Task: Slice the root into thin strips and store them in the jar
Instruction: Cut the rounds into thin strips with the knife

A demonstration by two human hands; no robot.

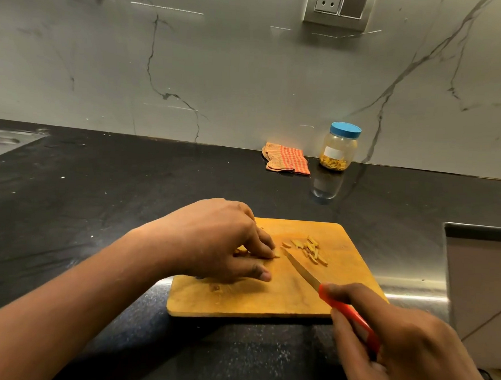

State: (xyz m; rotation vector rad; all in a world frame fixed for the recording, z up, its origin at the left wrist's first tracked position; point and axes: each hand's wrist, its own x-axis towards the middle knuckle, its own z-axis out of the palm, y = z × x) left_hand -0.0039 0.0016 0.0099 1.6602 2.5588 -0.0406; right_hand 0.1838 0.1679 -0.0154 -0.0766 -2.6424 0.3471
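No text, brand, number or sign can be read. A white label (333, 152) is seen on the jar (341, 142), which stands well beyond the fingers (265, 251) of the left hand (215, 237) and off to their right. No writing can be made out on the label. The socket plate (336, 7), set on the wall far above the fingers, shows no legible marking either.
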